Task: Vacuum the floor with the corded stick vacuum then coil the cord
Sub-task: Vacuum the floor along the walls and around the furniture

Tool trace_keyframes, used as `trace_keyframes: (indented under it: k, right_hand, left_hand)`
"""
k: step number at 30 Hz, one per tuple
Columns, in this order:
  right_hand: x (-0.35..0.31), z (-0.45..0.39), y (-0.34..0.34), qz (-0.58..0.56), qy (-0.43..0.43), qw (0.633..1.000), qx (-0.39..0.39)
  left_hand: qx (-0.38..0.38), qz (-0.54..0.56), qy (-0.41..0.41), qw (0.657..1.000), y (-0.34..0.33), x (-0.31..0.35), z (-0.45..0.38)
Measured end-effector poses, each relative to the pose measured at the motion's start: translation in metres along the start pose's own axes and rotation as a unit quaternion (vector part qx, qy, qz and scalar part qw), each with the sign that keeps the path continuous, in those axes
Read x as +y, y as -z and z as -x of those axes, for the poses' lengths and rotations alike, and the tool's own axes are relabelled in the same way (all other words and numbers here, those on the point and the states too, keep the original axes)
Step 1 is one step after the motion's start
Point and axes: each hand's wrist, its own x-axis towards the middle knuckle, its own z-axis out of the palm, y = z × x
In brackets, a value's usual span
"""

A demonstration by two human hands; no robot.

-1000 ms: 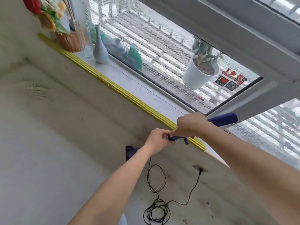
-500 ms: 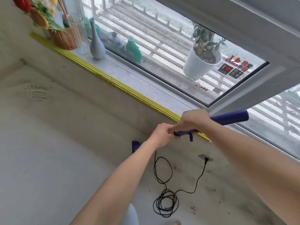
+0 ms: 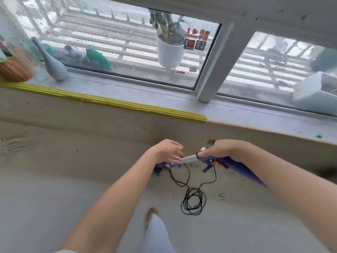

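Note:
I hold a purple corded stick vacuum out in front of me over the floor. My right hand grips its purple handle near the joint with the silver tube. My left hand holds the tube's lower part, fingers curled over it. Below my left hand, partly hidden, is the vacuum's purple head. The black cord hangs from the handle and lies in a loose coil on the floor.
A low wall with a yellow-edged window sill runs across in front. On the sill at the left stand a grey vase and a wicker basket. My foot is near the cord coil. Grey floor spreads left.
My view has swung right and down, so the sill now runs level. The two hands have spread apart along the vacuum, baring a length of silver tube. The cord coil lies closer to my foot.

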Motion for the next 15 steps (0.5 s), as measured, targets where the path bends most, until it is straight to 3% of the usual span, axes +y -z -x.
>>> trace_keyframes:
  k: [4, 9, 13, 15]
  right_hand:
    - [0.043, 0.026, -0.07, -0.141, -0.002, 0.99, 0.014]
    - [0.067, 0.048, -0.165, -0.267, 0.008, 0.964, 0.018]
    - [0.087, 0.084, -0.228, -0.455, 0.083, 0.884, -0.066]
    - [0.094, 0.093, -0.254, -0.447, 0.08, 0.887, -0.082]
  left_hand:
    - [0.011, 0.067, 0.125, 0.99, -0.067, -0.037, 0.01]
    - [0.047, 0.114, 0.157, 0.98, -0.129, -0.071, 0.044]
    - [0.079, 0.144, 0.152, 0.975, -0.145, -0.116, 0.077]
    - [0.088, 0.176, 0.15, 0.969, -0.15, -0.136, 0.088]
